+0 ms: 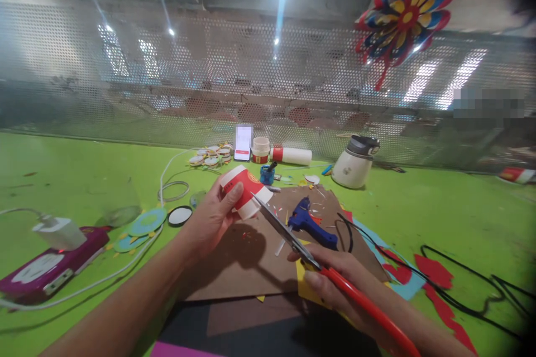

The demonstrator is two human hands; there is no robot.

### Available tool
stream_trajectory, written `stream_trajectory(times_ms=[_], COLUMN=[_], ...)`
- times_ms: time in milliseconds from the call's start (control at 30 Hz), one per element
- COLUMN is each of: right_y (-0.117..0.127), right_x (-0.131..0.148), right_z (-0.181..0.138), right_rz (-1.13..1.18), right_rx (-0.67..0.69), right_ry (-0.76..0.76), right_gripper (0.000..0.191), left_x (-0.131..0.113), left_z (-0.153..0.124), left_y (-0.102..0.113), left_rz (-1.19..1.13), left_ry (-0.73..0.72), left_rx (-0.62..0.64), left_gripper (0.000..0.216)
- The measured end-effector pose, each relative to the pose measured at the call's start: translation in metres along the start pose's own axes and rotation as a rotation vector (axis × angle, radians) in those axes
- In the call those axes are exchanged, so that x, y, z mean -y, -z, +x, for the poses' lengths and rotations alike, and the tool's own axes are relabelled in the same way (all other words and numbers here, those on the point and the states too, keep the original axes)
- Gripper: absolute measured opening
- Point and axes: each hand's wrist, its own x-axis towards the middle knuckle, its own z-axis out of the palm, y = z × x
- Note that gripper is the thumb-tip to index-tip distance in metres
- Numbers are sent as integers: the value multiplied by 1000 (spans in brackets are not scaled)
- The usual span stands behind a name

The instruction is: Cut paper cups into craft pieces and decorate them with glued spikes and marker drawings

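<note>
My left hand is closed around a red and white paper cup, tilted with its cut edge facing right. Long scissors with red handles are gripped in my right hand. The tips of their blades touch or nearly touch the cup's right edge; the exact contact is hard to tell. Beneath both hands lies a brown cardboard sheet with small paper scraps on it. A blue hot glue gun rests on the cardboard, just beyond the scissors.
At the back stand a phone, stacked paper cups, a lying cup stack and a white jug. A purple power strip with a charger is at left. Black cable and red paper scraps lie at right.
</note>
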Motion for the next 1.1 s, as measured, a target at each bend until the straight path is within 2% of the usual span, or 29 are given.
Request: stream_trajectory(times_ms=[267, 633, 767, 967, 1100], right_y=[-3, -10, -14, -12, -12], right_x=[0, 1, -5, -3, -4], right_z=[-2, 0, 4, 9, 8], right_rz=[-96, -107, -91, -82, -1], right_rx=[-41, -118, -117, -71, -45], right_ry=[-18, 0, 13, 31, 13], right_gripper=[38, 46, 47, 35, 40], left_x=[1, -1, 1, 4, 8], left_z=[-1, -2, -3, 0, -1], left_y=[2, -2, -2, 0, 0], left_rz=[13, 15, -3, -2, -17], left_ry=[15, 18, 19, 8, 35], left_rx=[2, -18, -32, -34, -21], left_gripper=[47, 47, 46, 46, 46])
